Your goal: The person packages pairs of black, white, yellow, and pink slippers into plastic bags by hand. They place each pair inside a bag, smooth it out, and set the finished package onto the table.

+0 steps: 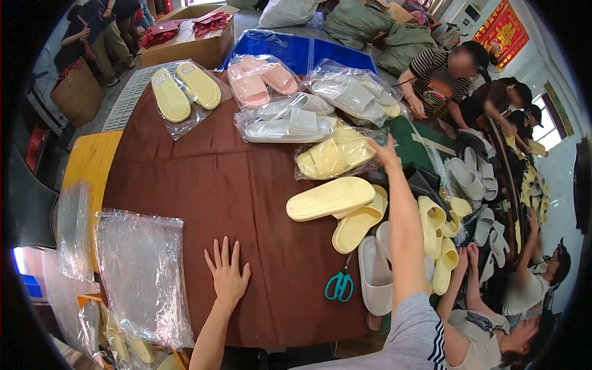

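My left hand lies flat on the brown tablecloth, fingers spread and holding nothing. My right arm stretches forward, and my right hand is at the right edge of a bagged pair of yellow slippers. Its thumb and fingers look apart; whether they touch the bag is unclear. Closer to me lies an unbagged yellow pair, one slipper sole up across the other. Teal-handled scissors rest beside light grey slippers, which my right forearm partly covers. A stack of clear plastic bags lies left of my left hand.
Bagged pink slippers, grey slippers and pale yellow slippers lie at the back, before a blue bin. Loose slippers cover the right side. Several people sit along the right. An open carton stands behind.
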